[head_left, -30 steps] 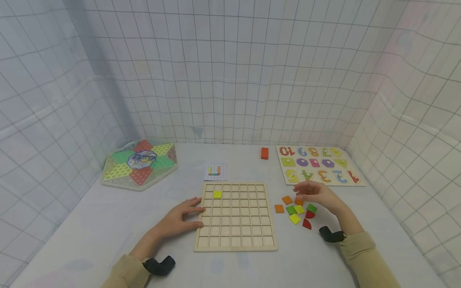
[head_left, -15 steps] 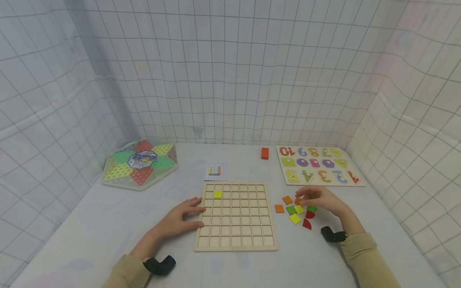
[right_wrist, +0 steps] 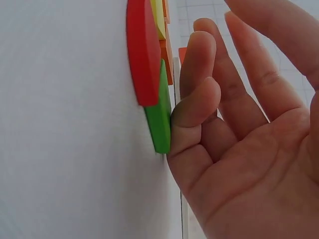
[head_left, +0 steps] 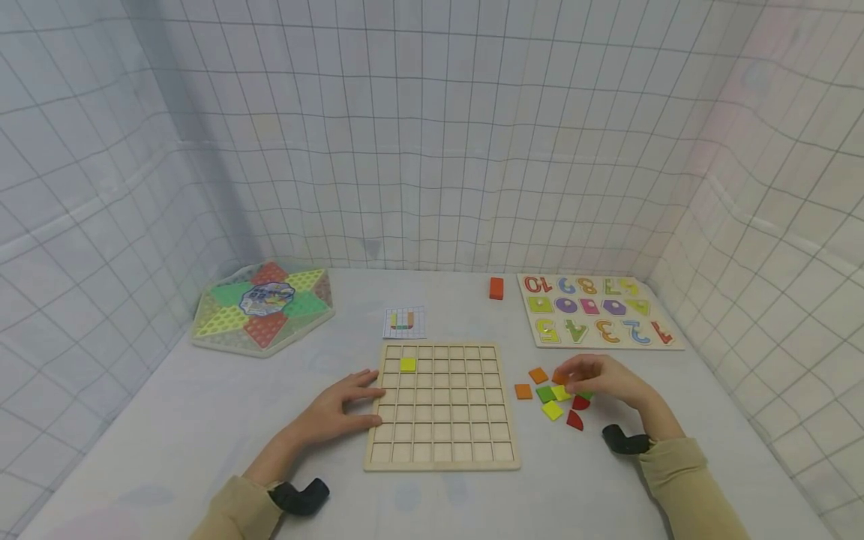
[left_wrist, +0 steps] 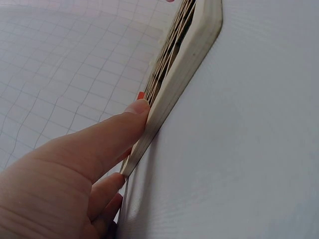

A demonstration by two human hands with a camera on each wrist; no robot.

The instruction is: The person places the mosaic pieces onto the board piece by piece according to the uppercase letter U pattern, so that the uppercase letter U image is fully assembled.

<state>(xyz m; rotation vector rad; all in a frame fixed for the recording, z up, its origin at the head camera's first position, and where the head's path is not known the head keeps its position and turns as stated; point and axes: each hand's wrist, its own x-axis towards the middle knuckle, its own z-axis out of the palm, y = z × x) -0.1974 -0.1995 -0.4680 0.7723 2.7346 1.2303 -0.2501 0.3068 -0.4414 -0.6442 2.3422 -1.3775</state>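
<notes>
My left hand point(head_left: 334, 409) rests beside a wooden grid board point(head_left: 442, 431), its fingers spread and fairly straight. In the left wrist view the thumb point(left_wrist: 117, 137) lies against the board's side edge point(left_wrist: 184, 69). A yellow square tile point(head_left: 408, 364) sits in a cell near the board's upper left. My right hand point(head_left: 607, 380) hovers low over loose tiles right of the board, fingers bent over an orange tile point(head_left: 560, 379) that they partly cover. Close by lie a yellow tile point(head_left: 561, 392) and a green tile point(right_wrist: 160, 119). No tile shows in its grasp.
Red quarter-round pieces point(head_left: 574, 421) lie below the hand. Behind the board are a small pattern card point(head_left: 405, 322) and a red block point(head_left: 496, 288). A number puzzle point(head_left: 601, 311) stands back right, a star-patterned game board point(head_left: 263, 309) back left. Gridded cloth walls point(head_left: 432, 150) surround the table.
My right hand has come down and slightly nearer to me, its fingertips now over the orange and yellow tiles. My left hand has stayed at the board.
</notes>
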